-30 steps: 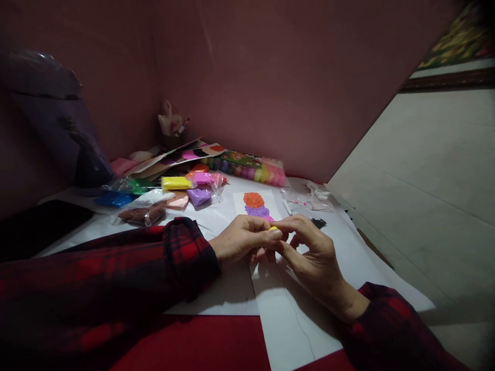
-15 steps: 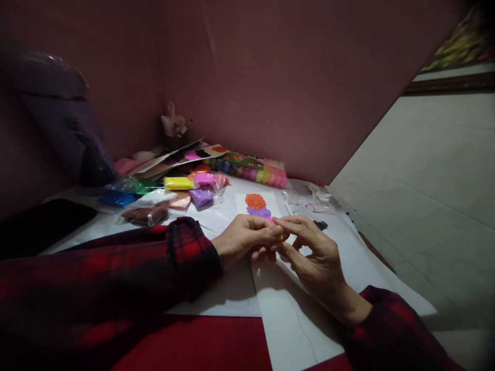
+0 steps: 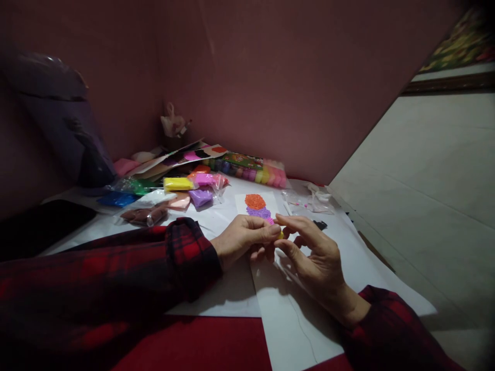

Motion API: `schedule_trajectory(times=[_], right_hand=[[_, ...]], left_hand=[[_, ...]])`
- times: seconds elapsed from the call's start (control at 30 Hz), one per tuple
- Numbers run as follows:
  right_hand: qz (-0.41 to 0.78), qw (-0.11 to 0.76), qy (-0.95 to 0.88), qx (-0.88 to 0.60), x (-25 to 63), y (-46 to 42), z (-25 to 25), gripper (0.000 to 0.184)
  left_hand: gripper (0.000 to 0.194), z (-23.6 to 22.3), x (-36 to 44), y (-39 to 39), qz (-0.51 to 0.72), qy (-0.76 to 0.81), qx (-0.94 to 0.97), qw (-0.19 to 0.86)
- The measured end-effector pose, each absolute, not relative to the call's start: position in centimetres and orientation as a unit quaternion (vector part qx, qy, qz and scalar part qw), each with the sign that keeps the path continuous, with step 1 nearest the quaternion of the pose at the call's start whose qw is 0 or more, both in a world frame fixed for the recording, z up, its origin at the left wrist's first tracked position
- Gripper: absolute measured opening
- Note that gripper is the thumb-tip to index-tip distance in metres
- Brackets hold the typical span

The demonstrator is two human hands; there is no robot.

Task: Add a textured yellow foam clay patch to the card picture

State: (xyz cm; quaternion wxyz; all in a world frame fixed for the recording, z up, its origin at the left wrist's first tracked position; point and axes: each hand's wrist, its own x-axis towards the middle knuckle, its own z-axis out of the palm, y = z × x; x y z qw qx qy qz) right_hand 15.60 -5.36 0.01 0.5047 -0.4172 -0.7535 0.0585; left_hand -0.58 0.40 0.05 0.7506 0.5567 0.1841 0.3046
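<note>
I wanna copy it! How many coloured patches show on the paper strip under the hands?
3: orange patch at the far end, purple patch next, then pink patch by the left hand, which may hide more.

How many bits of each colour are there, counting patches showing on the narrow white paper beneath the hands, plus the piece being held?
Orange patch: 1
Purple patch: 1
Pink patch, partly hidden by the left hand: 1
Yellow piece, in the left hand: 1
Total: 4

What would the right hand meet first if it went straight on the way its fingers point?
Most likely the yellow piece pinched in the left hand, or that hand itself; depth is unclear, so the right hand may already touch either.
</note>
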Motion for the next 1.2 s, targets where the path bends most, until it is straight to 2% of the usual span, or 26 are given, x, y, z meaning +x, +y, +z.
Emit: schedule_trajectory(times=[0.2,0.4,0.53,0.7,0.93,1.1,1.2], right_hand=[[0.042,0.522,-0.742,-0.419,15.57,-5.34,0.02,0.007],[0.071,0.503,-0.755,-0.415,15.44,-5.19,-0.03,0.018],[0.054,0.515,-0.746,-0.419,15.41,-5.25,-0.07,0.013],[0.072,0.506,-0.752,-0.417,15.46,-5.25,-0.17,0.015],[0.055,0.51,-0.747,-0.423,15.43,-5.25,-0.11,0.01],[0.072,0.505,-0.753,-0.415,15.65,-5.01,-0.12,0.024],[0.075,0.505,-0.757,-0.407,15.64,-5.04,-0.11,0.015]], left_hand=[[0.045,-0.08,-0.61,0.49,0.305,0.187,0.56,0.747],[0.045,-0.04,-0.46,0.38,0.309,0.181,0.547,0.757],[0.051,-0.14,-0.41,0.49,0.311,0.182,0.537,0.763],[0.041,-0.17,-0.53,0.67,0.293,0.178,0.538,0.77],[0.045,-0.16,-0.51,0.57,0.299,0.185,0.542,0.764],[0.042,-0.17,-0.55,0.62,0.313,0.187,0.543,0.756],[0.044,-0.23,-0.44,0.69,0.32,0.189,0.53,0.762]])
